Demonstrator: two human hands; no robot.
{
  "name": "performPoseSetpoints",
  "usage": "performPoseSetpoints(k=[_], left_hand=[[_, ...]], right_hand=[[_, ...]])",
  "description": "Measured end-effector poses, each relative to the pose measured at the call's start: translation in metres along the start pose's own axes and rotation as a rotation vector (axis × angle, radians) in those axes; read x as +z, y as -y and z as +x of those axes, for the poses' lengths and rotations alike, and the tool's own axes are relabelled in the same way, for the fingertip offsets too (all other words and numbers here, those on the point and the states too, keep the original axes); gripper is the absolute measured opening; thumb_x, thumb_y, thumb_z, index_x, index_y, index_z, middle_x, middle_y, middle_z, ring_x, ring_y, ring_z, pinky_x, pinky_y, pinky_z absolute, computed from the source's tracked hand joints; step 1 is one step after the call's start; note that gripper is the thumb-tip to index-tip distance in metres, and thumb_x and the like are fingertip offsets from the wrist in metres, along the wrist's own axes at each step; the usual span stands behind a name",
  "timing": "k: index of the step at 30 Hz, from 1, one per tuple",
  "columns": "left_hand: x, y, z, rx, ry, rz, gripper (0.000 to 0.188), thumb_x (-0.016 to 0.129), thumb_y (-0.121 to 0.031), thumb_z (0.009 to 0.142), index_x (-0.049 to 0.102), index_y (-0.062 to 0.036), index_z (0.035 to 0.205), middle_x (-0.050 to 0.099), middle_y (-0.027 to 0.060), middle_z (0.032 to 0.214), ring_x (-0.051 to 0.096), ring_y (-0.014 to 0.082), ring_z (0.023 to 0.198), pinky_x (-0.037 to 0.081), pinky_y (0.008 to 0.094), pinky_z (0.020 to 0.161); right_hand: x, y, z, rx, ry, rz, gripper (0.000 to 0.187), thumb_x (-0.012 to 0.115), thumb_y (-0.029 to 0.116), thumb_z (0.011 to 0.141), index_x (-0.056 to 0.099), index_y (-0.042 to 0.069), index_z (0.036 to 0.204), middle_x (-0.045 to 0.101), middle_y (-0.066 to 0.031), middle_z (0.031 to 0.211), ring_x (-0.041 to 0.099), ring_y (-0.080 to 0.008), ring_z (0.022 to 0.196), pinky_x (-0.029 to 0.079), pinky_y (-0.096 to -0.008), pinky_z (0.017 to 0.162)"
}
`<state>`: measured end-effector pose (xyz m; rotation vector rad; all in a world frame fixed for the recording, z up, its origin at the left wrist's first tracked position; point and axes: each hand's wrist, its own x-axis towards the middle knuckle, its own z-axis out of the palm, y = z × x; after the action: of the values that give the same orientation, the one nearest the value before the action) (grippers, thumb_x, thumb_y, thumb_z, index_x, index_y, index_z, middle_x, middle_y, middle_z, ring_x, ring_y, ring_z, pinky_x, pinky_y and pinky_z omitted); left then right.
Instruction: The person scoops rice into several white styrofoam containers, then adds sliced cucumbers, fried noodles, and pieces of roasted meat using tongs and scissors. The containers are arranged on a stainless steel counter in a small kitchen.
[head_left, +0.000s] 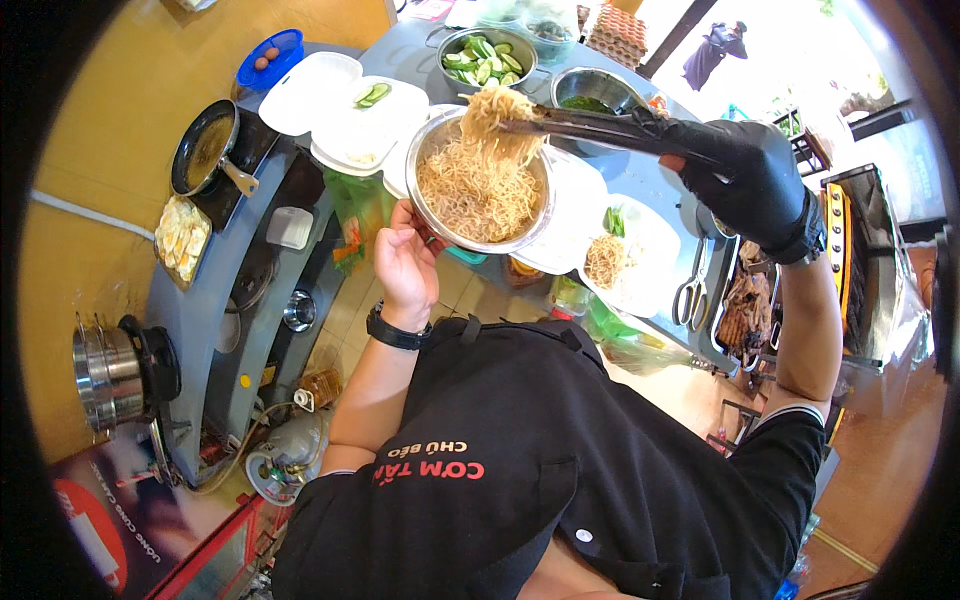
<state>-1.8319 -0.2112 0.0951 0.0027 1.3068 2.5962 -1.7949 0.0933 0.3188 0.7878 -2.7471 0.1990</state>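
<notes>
Black glove on the right hand, which gripped long tongs; the tips were closed on a clump of noodles. The clump hung over a steel bowl, its lower strands trailing into the heap inside. The left hand, bare, gripped the bowl's near rim with thumb and fingers; fingers underneath were partly hidden. The bowl sat above the white boxes on the worktop; whether resting or lifted, could not tell.

Progress, judged from the layout: partway. The lower-right box held a small noodle portion beside green pieces. The upper-left box lay open with cucumber slices but no noodles seen, so I judged it unfinished. A box beside the bowl was partly covered; contents uncertain. Most noodles remained in the bowl, so much of the portioning seemed left.

Nearby: a pot of sliced cucumber, grilled meat, scissors. No meat noted in either box; both stood open, so closing was also undone.
</notes>
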Motion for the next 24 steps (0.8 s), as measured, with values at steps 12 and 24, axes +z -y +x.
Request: performPoseSetpoints(k=[12,24], left_hand=[[-0.039,-0.011,0.013,0.178,-0.289,-0.046,0.031,0.038,-0.035,0.078,0.050,-0.0111,0.093,0.052,0.0001,0.086,0.048,0.0124,0.079,0.039,0.0288,0.073],[-0.011,0.016,-0.021,0.319,-0.554,-0.122,0.033,0.038,-0.035,0.078,0.049,-0.0079,0.092,0.052,0.0026,0.084,0.047,0.0127,0.075,0.040,0.0272,0.072]], right_hand=[[0.005,-0.045,0.014,0.010,0.068,0.119,0.025,0.071,0.011,0.076,0.070,0.012,0.100,0.065,-0.0099,0.070,0.062,-0.0248,0.057,0.048,-0.0340,0.055],[0.196,-0.111,0.055,-0.651,0.409,-0.058,0.021,0.059,0.021,0.079,0.067,0.018,0.098,0.059,-0.0090,0.061,0.060,-0.0285,0.057,0.048,-0.0406,0.055]])
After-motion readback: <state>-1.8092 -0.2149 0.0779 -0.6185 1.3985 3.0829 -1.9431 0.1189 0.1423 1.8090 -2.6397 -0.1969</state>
